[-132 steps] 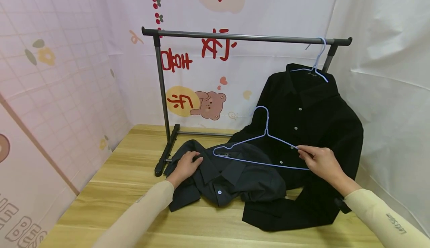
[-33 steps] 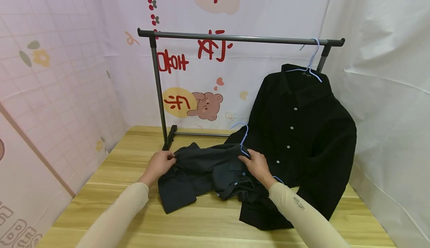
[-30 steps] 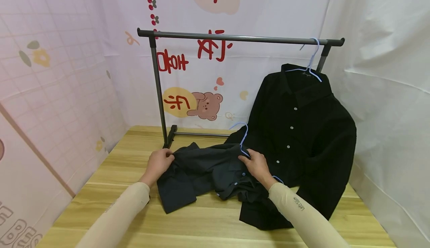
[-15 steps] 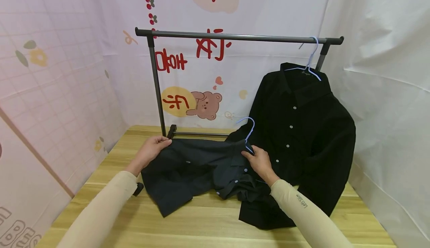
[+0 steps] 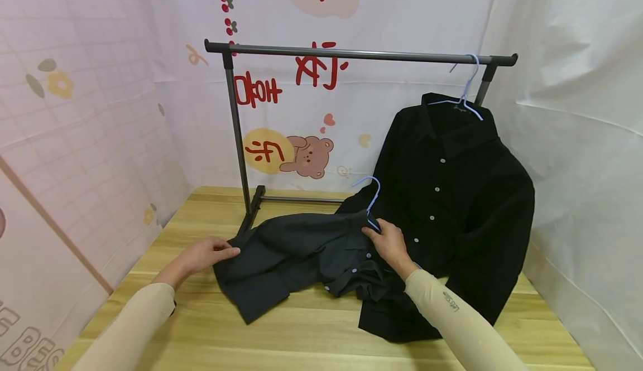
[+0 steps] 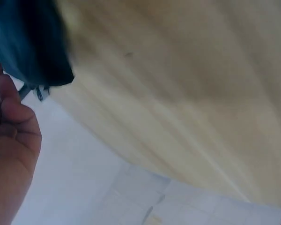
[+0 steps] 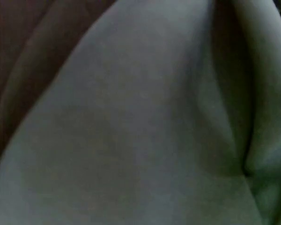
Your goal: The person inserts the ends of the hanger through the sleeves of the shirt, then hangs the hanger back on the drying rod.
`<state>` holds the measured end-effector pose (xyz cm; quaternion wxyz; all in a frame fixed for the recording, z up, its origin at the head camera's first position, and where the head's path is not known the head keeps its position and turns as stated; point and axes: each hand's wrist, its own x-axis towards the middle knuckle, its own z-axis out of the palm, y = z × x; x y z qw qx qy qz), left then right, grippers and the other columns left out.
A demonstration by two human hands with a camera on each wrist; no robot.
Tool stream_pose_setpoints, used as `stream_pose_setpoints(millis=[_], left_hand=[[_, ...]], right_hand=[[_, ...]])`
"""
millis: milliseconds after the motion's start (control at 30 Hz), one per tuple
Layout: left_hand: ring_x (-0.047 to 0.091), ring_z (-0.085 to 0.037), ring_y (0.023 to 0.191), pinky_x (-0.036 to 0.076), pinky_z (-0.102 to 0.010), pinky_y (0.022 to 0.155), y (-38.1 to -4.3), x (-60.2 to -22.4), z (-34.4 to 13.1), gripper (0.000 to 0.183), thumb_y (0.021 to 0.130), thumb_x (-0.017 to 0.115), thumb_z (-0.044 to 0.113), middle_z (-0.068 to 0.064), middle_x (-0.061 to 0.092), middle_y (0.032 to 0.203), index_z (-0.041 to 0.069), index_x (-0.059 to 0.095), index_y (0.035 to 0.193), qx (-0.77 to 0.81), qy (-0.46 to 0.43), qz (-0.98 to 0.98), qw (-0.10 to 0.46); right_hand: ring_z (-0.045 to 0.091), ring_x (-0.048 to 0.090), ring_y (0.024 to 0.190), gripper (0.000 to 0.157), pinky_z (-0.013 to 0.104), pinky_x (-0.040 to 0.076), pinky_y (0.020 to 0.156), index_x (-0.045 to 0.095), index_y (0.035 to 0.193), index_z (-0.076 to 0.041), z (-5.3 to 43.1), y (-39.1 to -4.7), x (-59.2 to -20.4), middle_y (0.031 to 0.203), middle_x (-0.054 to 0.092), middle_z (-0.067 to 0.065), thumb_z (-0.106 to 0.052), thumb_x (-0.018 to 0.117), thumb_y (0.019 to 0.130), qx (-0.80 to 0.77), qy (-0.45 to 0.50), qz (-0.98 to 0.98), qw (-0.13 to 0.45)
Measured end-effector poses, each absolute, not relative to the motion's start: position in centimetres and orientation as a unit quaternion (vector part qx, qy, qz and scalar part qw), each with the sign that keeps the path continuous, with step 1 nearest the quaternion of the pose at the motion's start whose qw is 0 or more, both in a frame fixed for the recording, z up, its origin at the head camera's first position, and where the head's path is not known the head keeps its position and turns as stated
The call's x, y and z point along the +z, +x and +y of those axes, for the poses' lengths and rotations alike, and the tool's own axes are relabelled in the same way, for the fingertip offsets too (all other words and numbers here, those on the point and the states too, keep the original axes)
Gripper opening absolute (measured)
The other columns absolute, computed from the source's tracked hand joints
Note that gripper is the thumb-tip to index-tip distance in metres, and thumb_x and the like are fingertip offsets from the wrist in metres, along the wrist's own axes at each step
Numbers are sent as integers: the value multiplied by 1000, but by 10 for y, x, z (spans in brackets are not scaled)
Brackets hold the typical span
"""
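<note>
In the head view, a dark grey shirt [image 5: 301, 242] lies bunched on the table, with a blue wire hanger [image 5: 374, 195] whose hook rises from its right end. My right hand [image 5: 390, 244] grips the shirt together with the hanger just below the hook. The hanger's lower part is mostly covered by cloth. At the shirt's left edge, my left hand [image 5: 203, 256] pinches the cloth between thumb and fingers. The left wrist view shows that hand's curled fingers [image 6: 18, 117] beside dark cloth. Only blurred grey fabric [image 7: 131, 117] fills the right wrist view.
A dark metal clothes rack [image 5: 351, 54] stands at the table's back. From its right end a black shirt [image 5: 462, 192] hangs on another blue hanger [image 5: 467, 89], its lower part resting on the wooden table [image 5: 311, 337].
The right hand came from the hanger's right side to near its hook, and the hanger is now mostly under cloth. Lately the left hand stretched the shirt leftward, then lowered with its edge.
</note>
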<state>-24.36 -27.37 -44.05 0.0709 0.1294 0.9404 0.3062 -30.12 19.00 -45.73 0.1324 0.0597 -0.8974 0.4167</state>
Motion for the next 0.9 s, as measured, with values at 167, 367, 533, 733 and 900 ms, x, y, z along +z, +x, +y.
stream_pose_setpoints(millis=[167, 367, 533, 733, 900], left_hand=[[54, -18, 79, 46, -34, 71, -236, -458, -271, 23, 88, 76, 30, -3, 58, 90, 8, 67, 87, 237, 204, 948, 51], [51, -27, 87, 41, -35, 75, -233, -445, -274, 18, 103, 56, 15, -13, 56, 94, -1, 58, 96, 388, 110, 915, -6], [50, -21, 97, 41, -33, 84, -240, -407, -289, 39, 109, 38, 27, -10, 54, 103, -9, 45, 120, 549, 16, 834, -57], [57, -17, 82, 47, -30, 69, -246, -383, -312, 41, 103, 55, 35, -5, 63, 93, -4, 59, 114, 452, 65, 887, -68], [65, -30, 82, 52, -43, 70, -241, -392, -331, 28, 91, 74, 26, -13, 70, 92, -1, 71, 100, 217, 149, 964, -43]], right_hand=[[17, 47, 59, 29, 31, 36, 57, 56, 75, -10, 191, -301, -459, 61, 44, -2, -26, 73, 92, 413, 56, -899, 136], [19, 47, 60, 27, 33, 36, 59, 58, 77, -11, 192, -301, -460, 62, 44, -2, -27, 72, 93, 416, 52, -899, 129], [19, 48, 60, 27, 33, 37, 59, 59, 77, -11, 192, -300, -461, 61, 44, -2, -27, 72, 93, 417, 50, -899, 125], [19, 48, 61, 27, 33, 37, 59, 59, 77, -11, 192, -300, -461, 61, 45, -1, -28, 72, 92, 417, 52, -899, 126], [19, 48, 61, 26, 33, 38, 59, 59, 77, -11, 192, -301, -460, 62, 45, -1, -27, 73, 92, 416, 51, -899, 129]])
